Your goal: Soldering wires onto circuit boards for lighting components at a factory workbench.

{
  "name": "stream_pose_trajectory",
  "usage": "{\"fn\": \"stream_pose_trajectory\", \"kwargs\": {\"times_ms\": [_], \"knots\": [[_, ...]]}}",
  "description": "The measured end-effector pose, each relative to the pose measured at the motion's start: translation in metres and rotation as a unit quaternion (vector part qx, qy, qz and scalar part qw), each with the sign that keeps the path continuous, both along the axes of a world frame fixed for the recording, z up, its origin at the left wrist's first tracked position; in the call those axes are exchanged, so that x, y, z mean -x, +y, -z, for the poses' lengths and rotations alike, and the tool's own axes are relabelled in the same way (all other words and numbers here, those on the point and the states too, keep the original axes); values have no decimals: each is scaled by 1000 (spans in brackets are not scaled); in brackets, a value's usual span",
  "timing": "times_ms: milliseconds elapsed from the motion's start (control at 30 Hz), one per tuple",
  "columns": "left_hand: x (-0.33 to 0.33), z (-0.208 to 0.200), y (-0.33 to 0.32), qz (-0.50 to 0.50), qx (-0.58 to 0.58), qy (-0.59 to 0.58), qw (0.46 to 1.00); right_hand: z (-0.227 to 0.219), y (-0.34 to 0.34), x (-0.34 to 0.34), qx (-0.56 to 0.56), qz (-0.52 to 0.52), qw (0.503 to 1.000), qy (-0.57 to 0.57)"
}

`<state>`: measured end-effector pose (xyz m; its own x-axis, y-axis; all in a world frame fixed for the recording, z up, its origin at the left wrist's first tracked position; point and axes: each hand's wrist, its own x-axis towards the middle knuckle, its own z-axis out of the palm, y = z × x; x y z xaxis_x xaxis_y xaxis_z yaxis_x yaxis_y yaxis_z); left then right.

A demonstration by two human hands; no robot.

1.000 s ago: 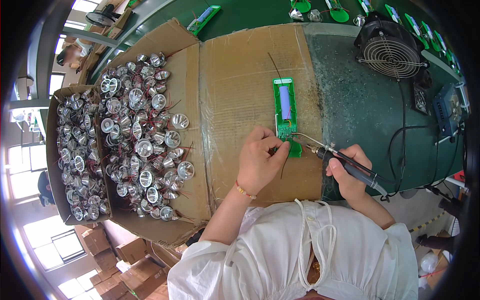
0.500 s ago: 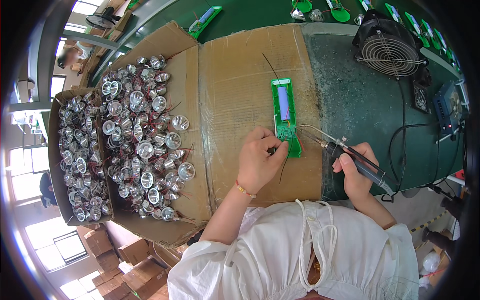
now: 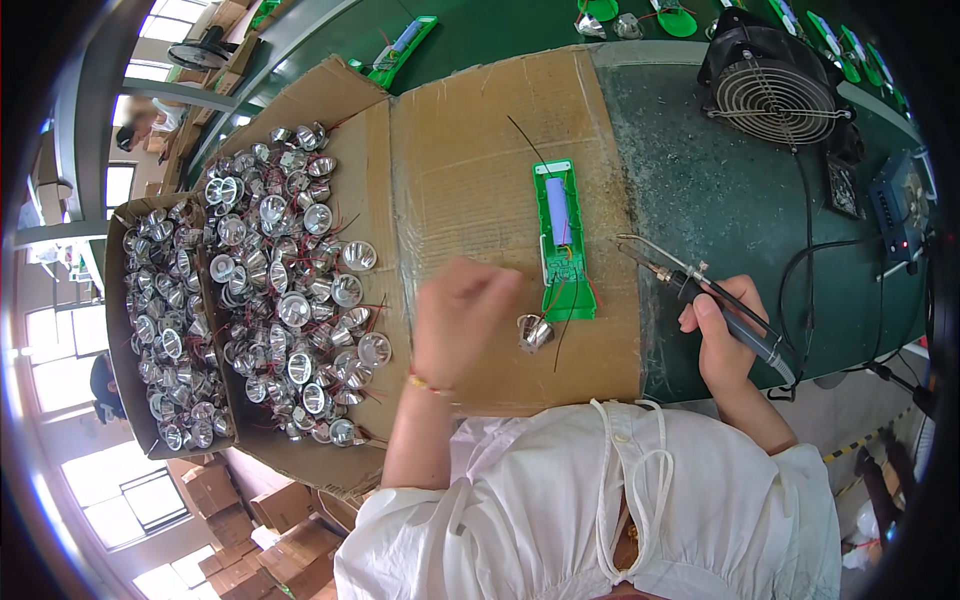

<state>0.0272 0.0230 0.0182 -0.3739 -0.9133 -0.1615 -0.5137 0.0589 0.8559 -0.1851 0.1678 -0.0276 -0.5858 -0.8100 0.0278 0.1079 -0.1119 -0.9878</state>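
Observation:
On the cardboard sheet (image 3: pixel 480 170) lies a green plastic housing (image 3: pixel 585 300) with a purple cylindrical battery (image 3: pixel 557 212) and a small green circuit board (image 3: pixel 566 268). A silvery reflector cup (image 3: pixel 535 332) rests beside its near end, with a thin red wire running toward the board. My left hand (image 3: pixel 465 310) is in the air left of the housing, its curled fingers smeared by motion; whether it holds anything is unclear. My right hand (image 3: pixel 722 330) is closed around a soldering iron (image 3: pixel 735 328), whose metal tip and curved thin tube point left, apart from the board.
Cardboard boxes (image 3: pixel 375 190) full of reflector cups with red wires stand at the left. A black fan (image 3: pixel 775 100) with a wire grille is at the back right. Farther right sits a blue soldering station (image 3: pixel 900 210) with black cables. More green housings (image 3: pixel 405 48) lie along the far side.
My left hand has left the circuit board and moved left, uncovering the reflector cup. The soldering iron's tip has drawn slightly to the right, away from the board.

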Motion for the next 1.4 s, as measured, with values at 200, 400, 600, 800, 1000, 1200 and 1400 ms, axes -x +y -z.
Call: {"fn": "stream_pose_trajectory", "kwargs": {"times_ms": [200, 400, 600, 800, 1000, 1200, 1400], "knots": [[31, 13, -9, 119, 79, -99, 985, -1, -6, 9, 13, 16, 1000, 22], [89, 12, -136, 131, 236, -206, 941, 9, -13, 14, -10, 43, 999, -2], [143, 30, -272, 12, 246, -245, 938, 9, -12, 13, -62, 26, 998, -3], [108, 21, -315, -68, 238, -439, 864, 11, -5, 20, -83, 7, 996, 22], [75, 2, -285, 60, 302, -311, 899, 9, -13, 16, -60, -3, 997, 49], [69, 4, -83, 85, 225, -190, 952, 17, -17, 15, -31, 56, 998, 17], [34, 13, -3, 20, 319, -118, 940, 13, -17, 11, -1, 55, 997, 48]]}}
